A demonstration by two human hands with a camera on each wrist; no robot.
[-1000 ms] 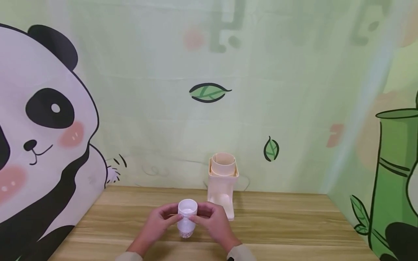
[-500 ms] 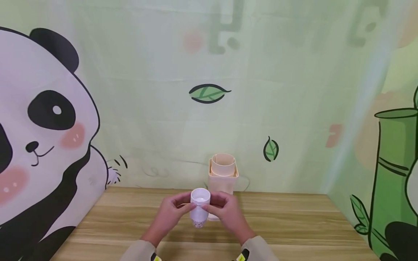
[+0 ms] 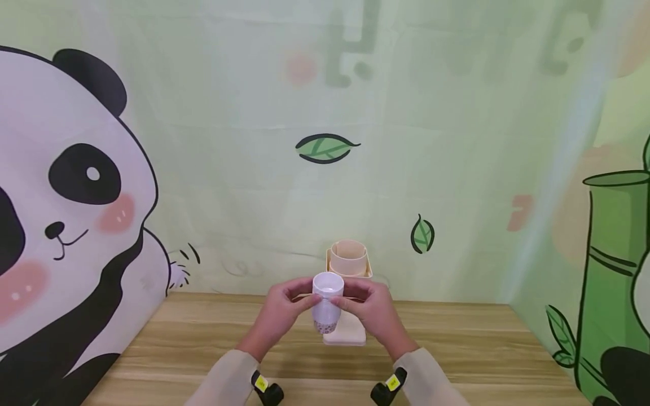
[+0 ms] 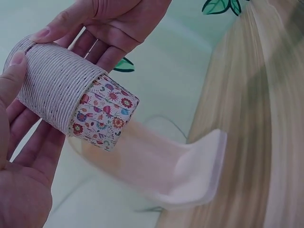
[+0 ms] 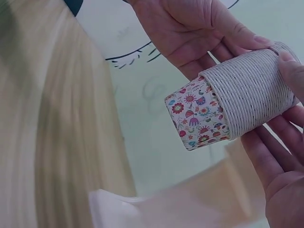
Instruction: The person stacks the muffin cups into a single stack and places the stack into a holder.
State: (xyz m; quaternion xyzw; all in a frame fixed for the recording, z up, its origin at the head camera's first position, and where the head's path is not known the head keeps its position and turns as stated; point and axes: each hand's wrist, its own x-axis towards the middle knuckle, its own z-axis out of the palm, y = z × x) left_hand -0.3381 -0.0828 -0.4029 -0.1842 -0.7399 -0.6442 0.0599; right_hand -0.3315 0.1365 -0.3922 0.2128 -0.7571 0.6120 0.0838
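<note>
A stack of nested paper cups (image 3: 327, 307) is held upright above the table, mouth up, between both hands. My left hand (image 3: 281, 309) grips it from the left, thumb on the near side and fingers reaching behind. On the right side my right hand (image 3: 374, 309) holds it the same way. In the left wrist view, the stacked rims form a long ribbed band, and the lowest cup (image 4: 105, 111) shows a colourful floral print. Behind the stack stands a pale pink dispenser (image 3: 345, 332) with a round tube (image 3: 348, 259) at its top; the hands and cups hide its middle.
The wooden table (image 3: 228, 332) runs back to a printed cloth backdrop (image 3: 244, 169) with a panda, leaves and bamboo. The dispenser stands close to the backdrop. Both sleeves carry black wrist devices (image 3: 388, 386).
Both hands have moved the stack of paper cups rightward and up, away from the body, so that it now overlaps the front of the dispenser. The grip looks the same.
</note>
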